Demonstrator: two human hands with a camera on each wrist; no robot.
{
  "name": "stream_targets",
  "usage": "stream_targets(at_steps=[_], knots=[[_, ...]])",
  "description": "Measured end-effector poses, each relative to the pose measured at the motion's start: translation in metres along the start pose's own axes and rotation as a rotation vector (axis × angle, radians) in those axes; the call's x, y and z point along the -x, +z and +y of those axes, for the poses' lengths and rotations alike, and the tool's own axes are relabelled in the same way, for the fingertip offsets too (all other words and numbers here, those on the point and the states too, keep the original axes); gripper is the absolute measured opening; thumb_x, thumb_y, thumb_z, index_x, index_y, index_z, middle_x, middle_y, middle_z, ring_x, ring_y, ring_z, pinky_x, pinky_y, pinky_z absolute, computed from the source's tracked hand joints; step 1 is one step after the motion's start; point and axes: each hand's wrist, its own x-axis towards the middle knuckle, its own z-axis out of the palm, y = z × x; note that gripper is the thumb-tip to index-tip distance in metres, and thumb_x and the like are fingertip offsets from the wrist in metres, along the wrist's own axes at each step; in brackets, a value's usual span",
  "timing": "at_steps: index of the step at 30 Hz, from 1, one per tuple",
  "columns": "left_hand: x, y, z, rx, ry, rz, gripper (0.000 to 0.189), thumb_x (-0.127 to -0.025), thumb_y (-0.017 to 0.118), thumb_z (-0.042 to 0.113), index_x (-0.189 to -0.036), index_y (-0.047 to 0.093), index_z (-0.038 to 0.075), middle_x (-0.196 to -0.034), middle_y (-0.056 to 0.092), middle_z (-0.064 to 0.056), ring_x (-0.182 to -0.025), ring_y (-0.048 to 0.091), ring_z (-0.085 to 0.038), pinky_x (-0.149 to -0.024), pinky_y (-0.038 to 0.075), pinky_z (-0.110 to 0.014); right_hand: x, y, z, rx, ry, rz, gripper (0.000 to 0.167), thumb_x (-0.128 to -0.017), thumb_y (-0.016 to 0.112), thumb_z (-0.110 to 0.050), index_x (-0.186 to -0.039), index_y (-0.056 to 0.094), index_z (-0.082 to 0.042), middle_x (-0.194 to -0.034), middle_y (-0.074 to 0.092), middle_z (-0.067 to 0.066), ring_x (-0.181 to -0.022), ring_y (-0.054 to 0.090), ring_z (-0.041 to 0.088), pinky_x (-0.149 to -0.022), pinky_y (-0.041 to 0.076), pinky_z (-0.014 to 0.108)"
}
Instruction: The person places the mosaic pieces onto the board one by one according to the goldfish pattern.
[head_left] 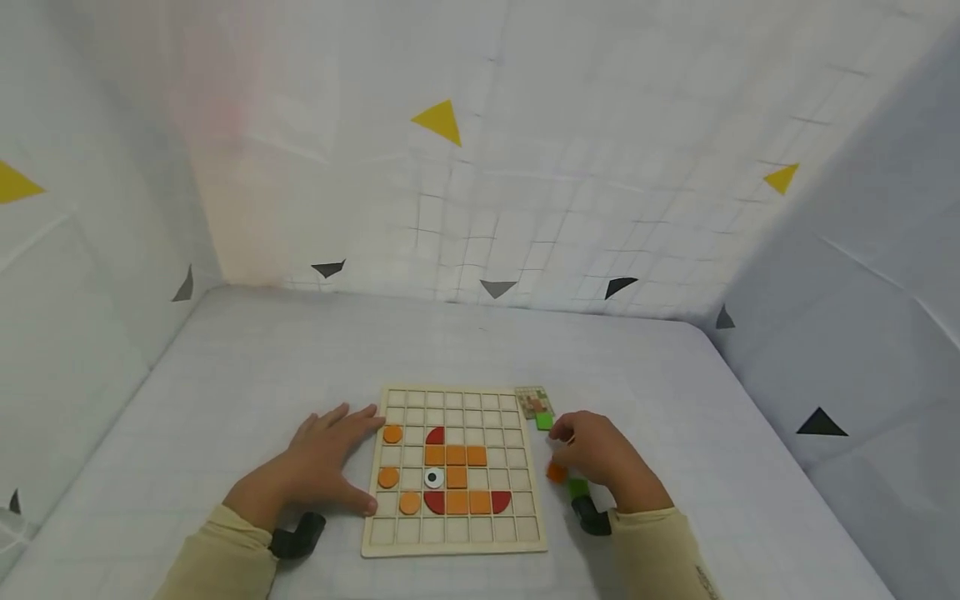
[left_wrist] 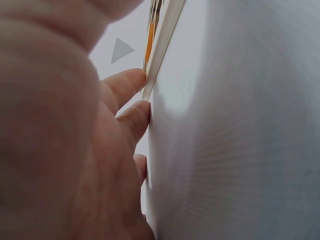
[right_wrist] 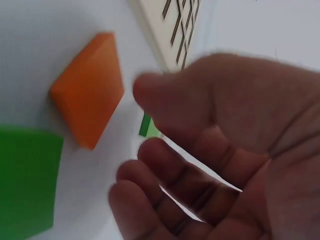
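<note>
A wooden grid board [head_left: 453, 549] lies flat on the white table, bearing several orange squares [head_left: 457, 477], orange discs [head_left: 387, 477], red quarter-round tiles [head_left: 501, 501] and a white eye tile [head_left: 433, 477]. My left hand [head_left: 318, 462] is spread along the board's left side, thumb and fingertips touching its edge. Right of the board, my right hand [head_left: 600, 454] hovers low with fingers loosely bent. In the right wrist view nothing shows between its thumb and fingers. Close to it lie a loose orange square [right_wrist: 90, 90] and a green square [right_wrist: 27, 182].
By the board's upper right corner lies a small patterned card [head_left: 531, 398], a bright green square [head_left: 544, 422] at its lower edge. Black wrist devices [head_left: 298, 537] sit at both wrists. White sheeted walls [head_left: 480, 208] with yellow and dark triangles surround the table.
</note>
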Motion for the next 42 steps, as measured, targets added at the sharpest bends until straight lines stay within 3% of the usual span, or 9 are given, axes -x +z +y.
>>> stream_targets(at_steps=[3, 7, 10, 16, 25, 28, 35, 42], knots=[[-0.001, 0.001, 0.001, -0.005, -0.004, 0.004, 0.119, -0.054, 0.091, 0.065, -0.155, 0.042, 0.025, -0.168, 0.031, -0.001, -0.156, 0.013, -0.042, -0.124, 0.003, -0.069, 0.004, 0.002, -0.003, 0.032, -0.020, -0.025, 0.034, -0.074, 0.086, -0.013, -0.105, 0.072, -0.011, -0.106, 0.068, 0.004, -0.093, 0.060, 0.021, -0.082, 0.056, 0.043], [-0.003, 0.003, 0.000, -0.012, -0.006, 0.009, 0.120, -0.053, 0.091, 0.065, -0.155, 0.042, 0.026, -0.168, 0.030, -0.001, -0.156, 0.013, -0.042, -0.124, 0.003, -0.069, 0.007, 0.006, -0.006, 0.091, -0.032, -0.037, 0.036, -0.071, 0.091, -0.015, -0.100, 0.069, -0.010, -0.095, 0.066, 0.002, -0.086, 0.057, 0.019, -0.076, 0.054, 0.039], [-0.004, 0.004, -0.002, -0.013, -0.015, 0.005, 0.121, -0.053, 0.092, 0.066, -0.155, 0.042, 0.026, -0.168, 0.030, 0.000, -0.157, 0.013, -0.041, -0.125, 0.002, -0.068, 0.009, 0.008, -0.006, 0.104, -0.041, -0.040, 0.034, -0.071, 0.090, -0.013, -0.097, 0.067, -0.009, -0.089, 0.063, 0.002, -0.081, 0.056, 0.019, -0.070, 0.051, 0.036], [-0.004, 0.005, -0.001, -0.010, -0.026, 0.007, 0.121, -0.051, 0.092, 0.066, -0.155, 0.043, 0.027, -0.168, 0.030, 0.002, -0.157, 0.013, -0.040, -0.125, 0.002, -0.067, 0.012, 0.007, -0.004, 0.128, -0.052, -0.048, 0.035, -0.071, 0.091, -0.013, -0.098, 0.069, -0.009, -0.092, 0.064, 0.001, -0.085, 0.056, 0.019, -0.078, 0.053, 0.039], [-0.002, 0.003, 0.001, 0.001, -0.040, 0.002, 0.121, -0.051, 0.093, 0.064, -0.155, 0.043, 0.028, -0.168, 0.030, 0.002, -0.157, 0.012, -0.040, -0.125, 0.002, -0.066, 0.012, 0.011, -0.005, 0.136, -0.085, -0.047, 0.020, -0.075, 0.081, -0.006, -0.088, 0.068, -0.011, -0.084, 0.062, 0.000, -0.079, 0.055, 0.019, -0.067, 0.049, 0.034], [-0.002, 0.003, 0.001, 0.000, -0.038, 0.003, 0.121, -0.051, 0.093, 0.064, -0.155, 0.043, 0.027, -0.167, 0.031, 0.002, -0.157, 0.012, -0.040, -0.125, 0.002, -0.067, 0.016, 0.011, -0.008, 0.111, -0.131, -0.035, 0.018, -0.077, 0.081, -0.008, -0.088, 0.068, -0.013, -0.085, 0.062, -0.001, -0.079, 0.054, 0.017, -0.068, 0.050, 0.034], [-0.001, 0.004, 0.000, -0.002, -0.049, 0.004, 0.120, -0.051, 0.093, 0.064, -0.154, 0.043, 0.029, -0.167, 0.031, 0.003, -0.157, 0.013, -0.039, -0.126, 0.002, -0.066, 0.030, 0.012, -0.025, -0.077, -0.306, -0.039, 0.022, -0.077, 0.078, -0.004, -0.097, 0.071, -0.011, -0.092, 0.064, -0.001, -0.083, 0.056, 0.018, -0.068, 0.052, 0.033], [-0.001, 0.004, 0.001, 0.006, -0.051, 0.006, 0.120, -0.051, 0.094, 0.063, -0.154, 0.043, 0.030, -0.167, 0.031, 0.004, -0.158, 0.012, -0.038, -0.126, 0.001, -0.065, 0.035, 0.024, -0.041, -0.091, -0.433, -0.087, 0.023, -0.078, 0.079, -0.009, -0.099, 0.071, -0.013, -0.094, 0.063, -0.005, -0.087, 0.055, 0.016, -0.076, 0.051, 0.031]])
